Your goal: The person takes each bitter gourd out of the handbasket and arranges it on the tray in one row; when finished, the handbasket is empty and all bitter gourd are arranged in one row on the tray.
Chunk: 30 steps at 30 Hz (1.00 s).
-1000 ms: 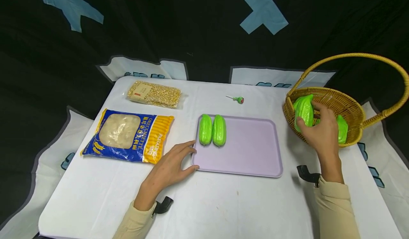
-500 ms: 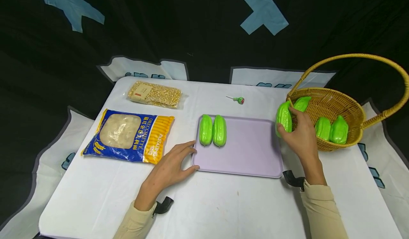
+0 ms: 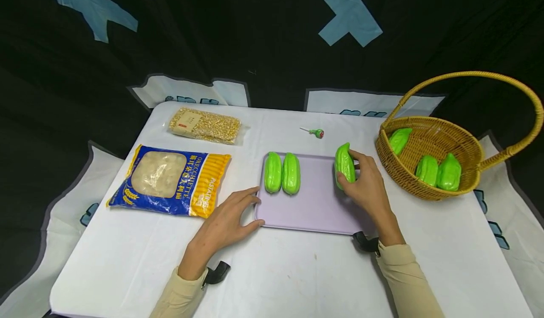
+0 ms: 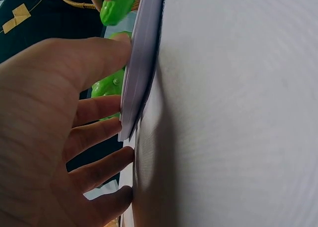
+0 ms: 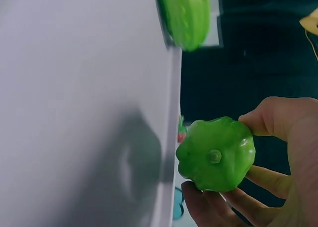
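Note:
My right hand holds a green ribbed bitter melon between thumb and fingers, above the right part of the lilac tray. In the right wrist view, the rounded end of this held bitter melon faces the camera, with its shadow on the tray. Two more bitter melons, one beside the other, lie side by side at the tray's left end. My left hand rests at the tray's left edge, thumb and fingertips touching the rim, as the left wrist view also shows.
A wicker basket with a tall handle stands at right, holding several bitter melons. At left lie a blue-and-yellow pasta bag and a bag of yellow grains. A lollipop lies behind the tray.
My right hand has lifted the bitter melon out of the basket and carried it left, over the tray. The left hand has stayed at the tray's edge.

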Motion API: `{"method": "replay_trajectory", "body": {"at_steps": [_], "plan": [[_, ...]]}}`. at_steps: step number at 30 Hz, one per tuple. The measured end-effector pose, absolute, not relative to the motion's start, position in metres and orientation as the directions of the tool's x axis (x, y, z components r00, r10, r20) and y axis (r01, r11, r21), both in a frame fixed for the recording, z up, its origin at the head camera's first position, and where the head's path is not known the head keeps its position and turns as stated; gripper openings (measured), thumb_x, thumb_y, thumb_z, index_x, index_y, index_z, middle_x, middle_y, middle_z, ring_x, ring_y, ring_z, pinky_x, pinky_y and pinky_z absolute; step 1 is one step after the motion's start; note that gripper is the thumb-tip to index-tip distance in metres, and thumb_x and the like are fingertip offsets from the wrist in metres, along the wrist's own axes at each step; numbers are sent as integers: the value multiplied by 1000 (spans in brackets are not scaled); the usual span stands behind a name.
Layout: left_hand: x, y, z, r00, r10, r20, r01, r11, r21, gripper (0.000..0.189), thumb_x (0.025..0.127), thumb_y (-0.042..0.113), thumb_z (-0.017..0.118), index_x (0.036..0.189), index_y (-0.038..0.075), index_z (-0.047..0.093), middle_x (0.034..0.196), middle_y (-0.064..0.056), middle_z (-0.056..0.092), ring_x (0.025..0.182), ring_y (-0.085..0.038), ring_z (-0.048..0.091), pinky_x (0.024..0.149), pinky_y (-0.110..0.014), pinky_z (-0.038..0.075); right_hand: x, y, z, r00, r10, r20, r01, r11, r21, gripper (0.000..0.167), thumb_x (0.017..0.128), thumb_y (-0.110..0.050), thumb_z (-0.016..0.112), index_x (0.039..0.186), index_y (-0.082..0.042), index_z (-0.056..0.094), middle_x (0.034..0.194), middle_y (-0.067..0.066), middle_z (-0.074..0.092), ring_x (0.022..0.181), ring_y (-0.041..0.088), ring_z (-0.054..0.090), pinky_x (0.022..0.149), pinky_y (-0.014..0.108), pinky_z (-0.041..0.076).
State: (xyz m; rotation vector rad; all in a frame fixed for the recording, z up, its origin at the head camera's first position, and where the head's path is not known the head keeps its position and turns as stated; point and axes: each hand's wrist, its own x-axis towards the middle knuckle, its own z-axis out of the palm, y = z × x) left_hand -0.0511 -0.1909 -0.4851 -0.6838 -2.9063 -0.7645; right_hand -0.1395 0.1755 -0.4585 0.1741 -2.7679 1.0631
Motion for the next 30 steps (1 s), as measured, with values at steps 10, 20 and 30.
{"method": "replay_trajectory", "body": {"at_steps": [10, 20, 30], "plan": [[-50, -191, -484, -898, 408, 165, 436, 773, 460, 52, 91, 41, 88, 130, 12, 71, 161, -8, 55, 144, -30, 56, 122, -46, 46, -137, 151, -465, -983, -107, 150, -180, 730, -659, 69, 93, -22, 78, 153, -1, 52, 141, 25, 57, 125, 40, 60, 97, 59, 54], [-50, -191, -486, -899, 403, 172, 435, 778, 454, 51, 91, 41, 88, 129, 12, 71, 160, -8, 55, 142, -29, 57, 121, -46, 48, -136, 129, -464, -976, -171, 132, -215, 723, -656, 69, 92, -24, 78, 152, -1, 53, 144, 25, 56, 122, 40, 61, 99, 57, 55], [-51, -192, -484, -902, 401, 160, 428, 779, 457, 51, 91, 41, 88, 129, 12, 71, 161, -7, 55, 143, -29, 56, 121, -45, 47, -140, 114, -466, -978, -185, 97, -204, 744, -636, 68, 92, -28, 77, 152, -4, 55, 146, 25, 56, 125, 41, 62, 103, 58, 55]]}}
